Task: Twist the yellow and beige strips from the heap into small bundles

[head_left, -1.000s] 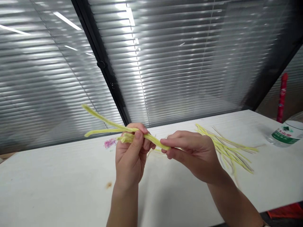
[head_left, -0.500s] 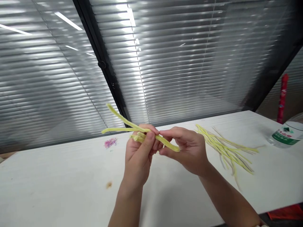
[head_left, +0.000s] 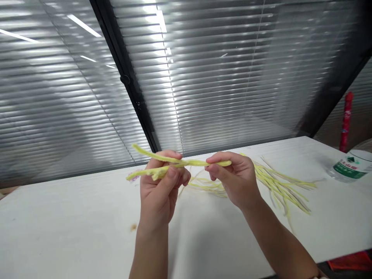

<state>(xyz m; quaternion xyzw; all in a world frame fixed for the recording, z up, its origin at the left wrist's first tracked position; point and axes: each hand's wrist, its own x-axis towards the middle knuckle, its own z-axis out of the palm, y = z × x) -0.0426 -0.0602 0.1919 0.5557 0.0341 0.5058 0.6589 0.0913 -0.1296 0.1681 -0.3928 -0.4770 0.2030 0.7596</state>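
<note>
Between my hands, raised over the white table, stretches a piece of yellow pipe cleaners (head_left: 193, 162). My left hand (head_left: 162, 186) pinches it between thumb and fingers, with two loose ends sticking out to the left and a short bunched, twisted part beside the thumb. My right hand (head_left: 234, 176) grips the right part between thumb and index finger, and its tip pokes out past them. Behind and to the right of my hands lies a spread bundle of yellow pipe cleaners (head_left: 279, 186), partly hidden by my right hand.
The white table (head_left: 72, 228) ends at a glass wall with grey blinds (head_left: 209, 85). At the right stand a clear plastic container with a green label (head_left: 348, 168) and a red stick-like object (head_left: 345, 122). A purple scribble and a brown stain (head_left: 133, 227) mark the tabletop.
My hands have drawn apart, the left one moving left. The right part of the pipe cleaners now runs straight between them, and more of the bundle behind shows.
</note>
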